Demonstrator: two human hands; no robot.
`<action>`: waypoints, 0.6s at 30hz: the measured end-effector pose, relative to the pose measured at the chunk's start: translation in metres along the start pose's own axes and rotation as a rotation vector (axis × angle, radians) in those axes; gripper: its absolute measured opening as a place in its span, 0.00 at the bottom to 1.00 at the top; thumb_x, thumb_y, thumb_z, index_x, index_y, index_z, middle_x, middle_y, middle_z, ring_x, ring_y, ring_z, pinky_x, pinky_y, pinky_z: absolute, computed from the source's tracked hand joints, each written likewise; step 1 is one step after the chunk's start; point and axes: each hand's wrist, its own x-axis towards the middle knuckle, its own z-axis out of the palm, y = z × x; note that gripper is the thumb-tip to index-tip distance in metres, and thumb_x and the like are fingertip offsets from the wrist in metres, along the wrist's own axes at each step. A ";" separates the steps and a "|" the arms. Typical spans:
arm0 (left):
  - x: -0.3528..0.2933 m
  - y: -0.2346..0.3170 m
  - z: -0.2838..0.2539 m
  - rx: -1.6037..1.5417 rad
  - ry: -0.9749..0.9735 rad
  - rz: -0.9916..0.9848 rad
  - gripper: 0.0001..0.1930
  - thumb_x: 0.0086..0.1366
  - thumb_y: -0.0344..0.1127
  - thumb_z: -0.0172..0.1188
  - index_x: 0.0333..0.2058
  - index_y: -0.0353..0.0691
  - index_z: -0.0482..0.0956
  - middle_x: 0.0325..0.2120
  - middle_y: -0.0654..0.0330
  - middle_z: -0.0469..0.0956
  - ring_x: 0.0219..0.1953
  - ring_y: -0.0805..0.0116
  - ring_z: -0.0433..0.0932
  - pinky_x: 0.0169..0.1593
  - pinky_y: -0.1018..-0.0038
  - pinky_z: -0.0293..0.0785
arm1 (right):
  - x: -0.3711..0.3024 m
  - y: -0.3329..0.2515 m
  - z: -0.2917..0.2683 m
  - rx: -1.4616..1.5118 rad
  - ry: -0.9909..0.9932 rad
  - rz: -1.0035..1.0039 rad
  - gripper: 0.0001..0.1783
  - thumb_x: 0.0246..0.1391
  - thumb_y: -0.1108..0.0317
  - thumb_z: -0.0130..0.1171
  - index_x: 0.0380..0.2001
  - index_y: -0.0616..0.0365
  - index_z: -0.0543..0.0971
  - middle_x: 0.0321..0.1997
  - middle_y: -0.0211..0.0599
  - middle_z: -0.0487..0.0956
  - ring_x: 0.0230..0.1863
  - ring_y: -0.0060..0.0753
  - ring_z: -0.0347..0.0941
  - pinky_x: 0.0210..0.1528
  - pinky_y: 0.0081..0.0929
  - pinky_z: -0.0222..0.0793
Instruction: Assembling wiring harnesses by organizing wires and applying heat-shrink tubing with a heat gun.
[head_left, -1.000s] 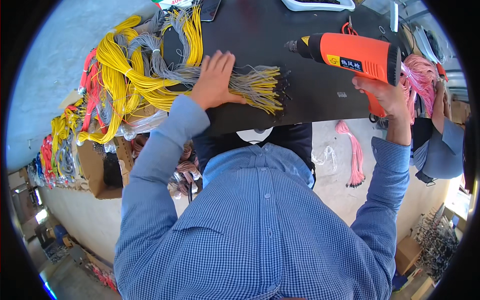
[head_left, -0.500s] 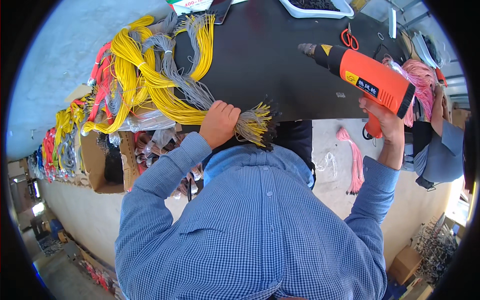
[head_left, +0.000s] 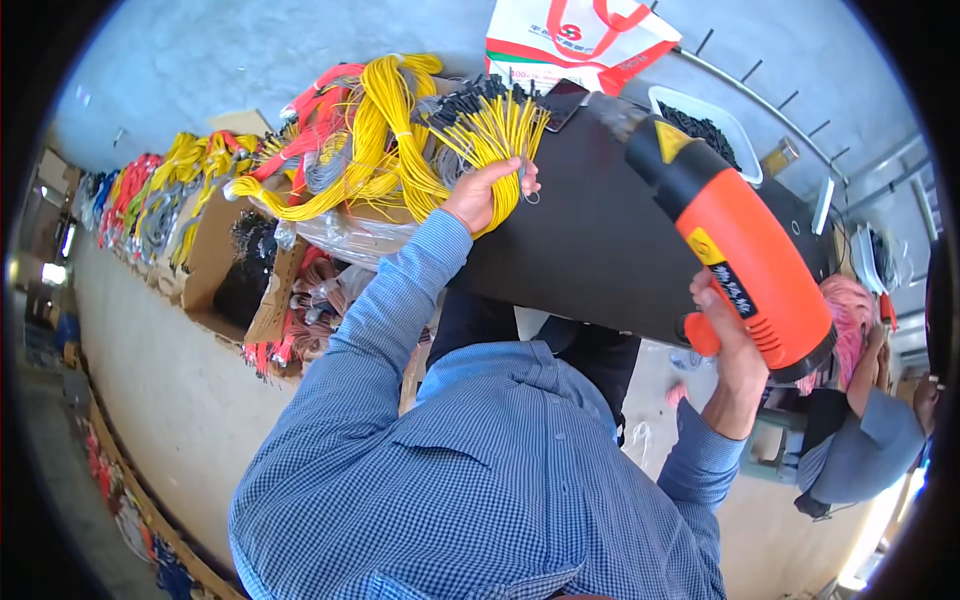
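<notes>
My left hand (head_left: 487, 196) grips a bundle of yellow wires (head_left: 500, 140) near its end, over the black table (head_left: 570, 240). The fanned wire ends carry small black tips and point up, away from me. More yellow wires, with grey ones beside them, lie to the left of this hand. In my right hand (head_left: 732, 345) is an orange and black heat gun (head_left: 750, 250), held by its handle. Its metal nozzle (head_left: 617, 115) points toward the upper left, to the right of the wire tips and apart from them.
A white tray (head_left: 745, 150) of small black pieces and a paper bag (head_left: 560, 45) with red handles stand at the back. At the left is a cardboard box (head_left: 270, 310) beside heaps of coloured wires. A co-worker's grey sleeve (head_left: 870, 440) and pink wires (head_left: 845, 305) are at the right.
My left hand has turned the wire ends from pointing right to pointing up and away. The heat gun has come nearer the wires. The whole view has shifted.
</notes>
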 end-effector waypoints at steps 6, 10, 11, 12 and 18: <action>-0.003 0.004 -0.003 -0.069 -0.118 -0.048 0.15 0.71 0.39 0.60 0.46 0.31 0.79 0.34 0.55 0.81 0.38 0.62 0.80 0.61 0.57 0.74 | 0.013 0.003 0.040 -0.228 -0.048 -0.142 0.16 0.51 0.76 0.74 0.45 0.63 0.85 0.42 0.34 0.86 0.44 0.28 0.83 0.51 0.29 0.77; -0.004 0.004 -0.003 -0.043 -0.073 -0.140 0.18 0.72 0.40 0.57 0.52 0.31 0.78 0.45 0.51 0.83 0.45 0.62 0.82 0.55 0.65 0.77 | 0.013 0.012 0.053 -0.403 -0.084 -0.294 0.21 0.50 0.73 0.77 0.48 0.64 0.84 0.46 0.37 0.87 0.46 0.30 0.84 0.52 0.31 0.78; -0.003 0.002 -0.005 -0.048 -0.070 -0.135 0.18 0.72 0.40 0.57 0.52 0.31 0.78 0.45 0.51 0.83 0.45 0.62 0.82 0.55 0.65 0.77 | 0.012 0.017 0.057 -0.401 -0.044 -0.269 0.21 0.50 0.72 0.77 0.48 0.65 0.84 0.46 0.37 0.87 0.46 0.31 0.84 0.52 0.31 0.78; 0.000 -0.001 -0.005 -0.064 -0.117 -0.103 0.19 0.73 0.41 0.56 0.54 0.32 0.77 0.46 0.50 0.83 0.46 0.63 0.82 0.55 0.65 0.77 | 0.014 0.021 0.060 -0.144 0.015 -0.093 0.21 0.51 0.71 0.77 0.47 0.65 0.84 0.46 0.38 0.87 0.46 0.31 0.84 0.53 0.31 0.78; 0.007 -0.005 -0.001 -0.089 -0.084 -0.178 0.22 0.75 0.46 0.53 0.56 0.31 0.75 0.48 0.49 0.82 0.48 0.58 0.83 0.58 0.63 0.76 | 0.002 0.012 0.059 -0.448 0.017 -0.218 0.21 0.51 0.69 0.77 0.47 0.64 0.84 0.46 0.40 0.86 0.47 0.31 0.83 0.53 0.31 0.77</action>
